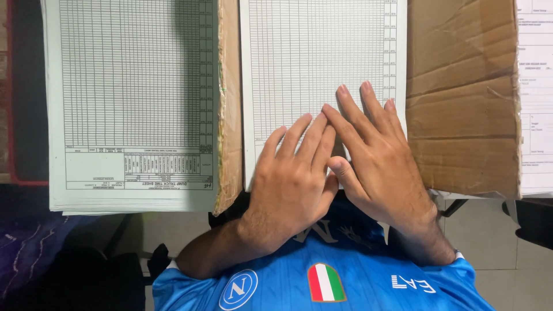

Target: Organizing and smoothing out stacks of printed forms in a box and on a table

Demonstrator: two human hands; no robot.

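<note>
Gently keep your left hand [291,181] and right hand [377,164] flat, fingers spread and gripping nothing, atop the white ruled paper stack [305,69] lying between 2 brown cardboard sheets [461,98]; press evenly.

Hidden and cut off, seen from the head camera

The two hands [340,167] cover the lower middle of the white ruled sheet [322,63], whose top runs off the frame, as does the top of the left stack of green forms [132,103]. The right-hand papers [536,98] are cropped by the edge (their print too faint to read). The cardboard [461,98] hides the counter beneath.
</note>
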